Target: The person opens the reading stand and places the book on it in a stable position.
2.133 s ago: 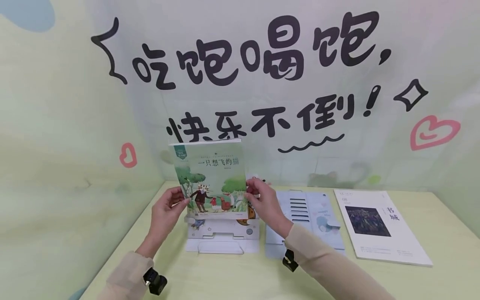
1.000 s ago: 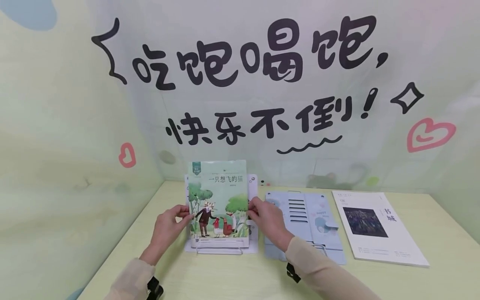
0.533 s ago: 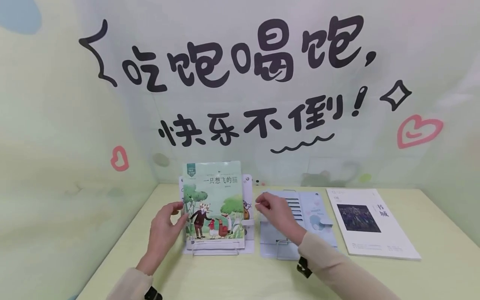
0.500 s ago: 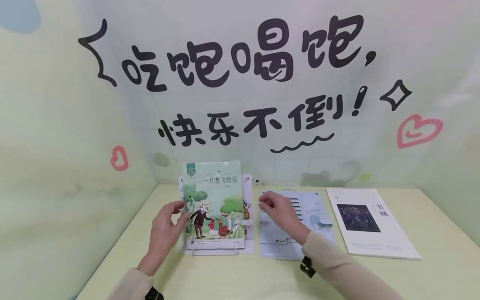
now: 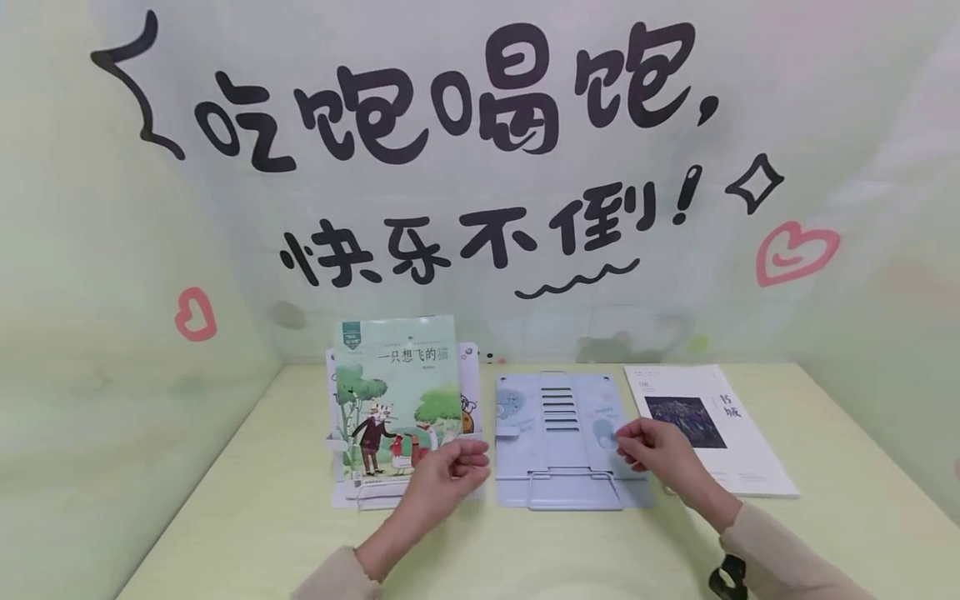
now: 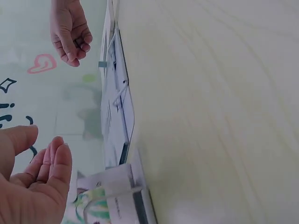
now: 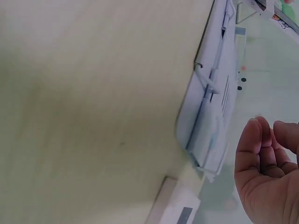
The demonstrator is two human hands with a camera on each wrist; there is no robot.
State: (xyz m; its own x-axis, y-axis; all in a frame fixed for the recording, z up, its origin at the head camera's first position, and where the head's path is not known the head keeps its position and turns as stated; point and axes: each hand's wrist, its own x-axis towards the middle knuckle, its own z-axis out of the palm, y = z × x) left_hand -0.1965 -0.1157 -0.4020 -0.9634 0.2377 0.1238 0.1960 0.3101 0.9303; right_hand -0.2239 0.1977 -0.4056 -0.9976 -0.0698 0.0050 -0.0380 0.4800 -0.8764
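Observation:
A green picture book (image 5: 397,375) with a cat and birds on its cover leans upright on a white book stand (image 5: 468,383), behind wire prongs. My left hand (image 5: 438,483) hovers in front of the book's lower right side, fingers loosely bent and holding nothing. To the right, a light blue book stand (image 5: 558,450) with slots and a wire holder stands bare. Close by its right edge is my right hand (image 5: 667,458), thumb near the fingertips. In the right wrist view a gap shows between the right hand's thumb and fingers, with nothing in it.
A white magazine (image 5: 757,462) with a dark picture lies on the pale table (image 5: 570,554), right of the blue stand and partly behind the right hand. A printed fabric backdrop (image 5: 480,183) rises behind the table.
Both hands have let go of the picture book, set on the white stand. The right hand has moved across the blue stand to its right edge, and the left has moved right too.

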